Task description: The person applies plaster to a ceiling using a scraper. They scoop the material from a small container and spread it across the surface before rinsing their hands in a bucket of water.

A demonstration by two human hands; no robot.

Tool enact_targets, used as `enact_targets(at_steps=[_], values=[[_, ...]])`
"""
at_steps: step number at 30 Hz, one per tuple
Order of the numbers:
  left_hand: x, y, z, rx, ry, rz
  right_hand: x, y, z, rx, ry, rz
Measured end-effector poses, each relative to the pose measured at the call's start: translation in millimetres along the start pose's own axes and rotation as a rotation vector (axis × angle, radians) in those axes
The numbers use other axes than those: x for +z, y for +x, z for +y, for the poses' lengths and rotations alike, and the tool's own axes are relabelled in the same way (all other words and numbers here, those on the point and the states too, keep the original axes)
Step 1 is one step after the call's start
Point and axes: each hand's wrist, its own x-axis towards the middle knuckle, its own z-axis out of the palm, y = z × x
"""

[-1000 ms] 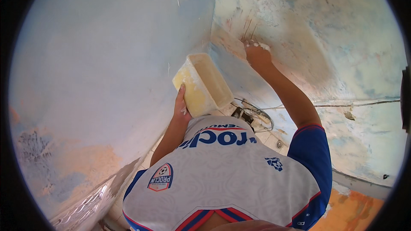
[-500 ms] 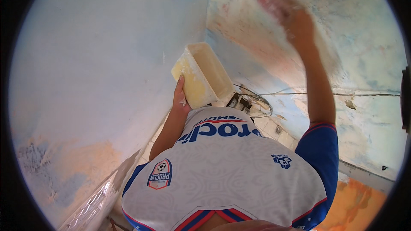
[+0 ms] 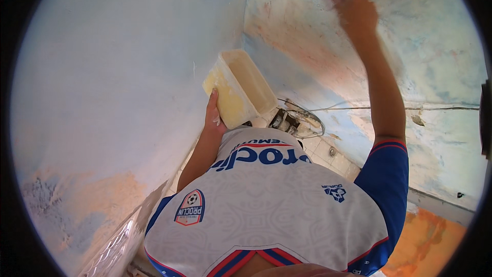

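Observation:
My left hand (image 3: pixel 213 114) grips a rectangular plastic tub (image 3: pixel 229 97) by its near left side, thumb up against the yellowed outer wall. The tub is tilted and smeared with a whitish, dried-looking coating. Its open mouth faces right and shows a pale beige inside. My right arm is stretched up and forward to the patchy wall (image 3: pixel 302 20) on the right. At the top edge, my right hand (image 3: pixel 356 13) is blurred by motion. A reddish, white-streaked patch shows at its far end; whether that is fingers or a held thing, I cannot make out.
A smooth pale-blue wall (image 3: pixel 128 61) stands at left, meeting the patchy wall in a corner. Below the tub lie a dark object (image 3: pixel 285 123) and looped cable (image 3: pixel 323 128) near floor tiles (image 3: pixel 328 154). A thin line (image 3: pixel 435 108) crosses the right wall; an orange surface (image 3: pixel 423 241) is lower right.
My right hand has moved up and farther away along the right wall, reaching the top edge. My left hand and the tub stay almost in place, with a slight shift of the view.

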Motion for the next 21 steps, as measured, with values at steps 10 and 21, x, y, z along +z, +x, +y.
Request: enact_targets(at_steps=[10, 21], values=[[3.6, 2.0, 12.0, -0.045, 0.035, -0.009, 126.7, -105.9, -62.3, -0.264, 0.008, -0.612], [0.9, 3.6, 39.7, -0.061, 0.035, -0.003, -43.1, 7.2, -43.1, 0.071, 0.115, -0.243]])
